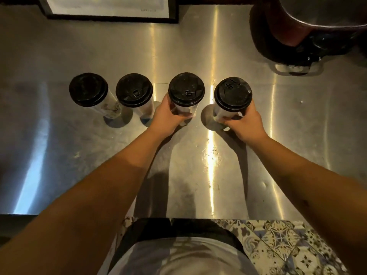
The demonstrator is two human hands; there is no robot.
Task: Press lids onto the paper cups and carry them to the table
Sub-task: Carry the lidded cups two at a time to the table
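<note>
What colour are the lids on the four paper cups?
Black, on all four lids; clearest in the head view, looking down on the cups.

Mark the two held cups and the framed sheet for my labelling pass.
cup in left hand (186, 90): head view, centre of its black lid
cup in right hand (233, 94): head view, centre of its black lid
framed sheet (111, 5): head view, white sheet

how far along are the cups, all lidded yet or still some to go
Done: all four cups on the steel counter wear black lids. In hand: the left hand grips the third cup, the right hand grips the fourth cup. Left: carrying them over, then the two left cups.
</note>
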